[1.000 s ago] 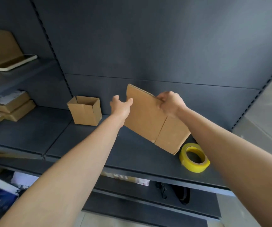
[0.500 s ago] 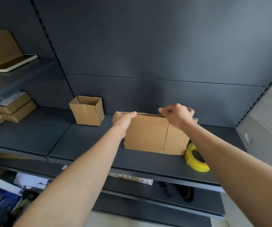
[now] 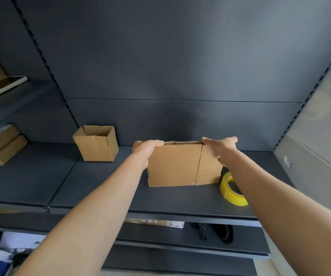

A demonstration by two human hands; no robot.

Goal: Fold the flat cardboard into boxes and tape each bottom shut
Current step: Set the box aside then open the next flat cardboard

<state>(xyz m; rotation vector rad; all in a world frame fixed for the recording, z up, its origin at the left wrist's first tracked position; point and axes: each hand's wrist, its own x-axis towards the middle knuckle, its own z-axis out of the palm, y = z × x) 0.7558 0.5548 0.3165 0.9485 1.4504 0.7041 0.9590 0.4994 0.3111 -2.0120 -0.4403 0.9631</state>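
While both hands sit at its top corners, the flat cardboard (image 3: 172,164) stands on its bottom edge on the dark shelf (image 3: 100,186), centre of view, between the two forearms.

Left hand (image 3: 146,148): wrapped round the top-left corner, thumb lying along the top edge, holding the sheet. Right hand (image 3: 219,148): laid over the top-right corner, thumb tip on the top edge, fingers fairly straight and spread, pressing, not curled. The sheet hangs below both hands, so the grip is at the top edge only.

Orientation: the broad face is toward the camera, the long axis runs left-right, and the sheet is upright with its lower edge touching the shelf. A vertical crease splits a wide left panel from a narrow right one. The top edge shows two layers with a thin gap.

Yellow tape roll (image 3: 233,193): just beside the sheet's lower-right corner, tilted, partly behind the right forearm.

Folded box (image 3: 96,144): top open, at the back left of the shelf, well apart from the sheet.

Writing: none on the sheet face. There is a small mark low on the folded box's right side, too small to read. Stacked packages (image 3: 1,144) at far left carry a white label, unreadable. The parcel (image 3: 154,222) on the lower shelf has a label with red print, unreadable.
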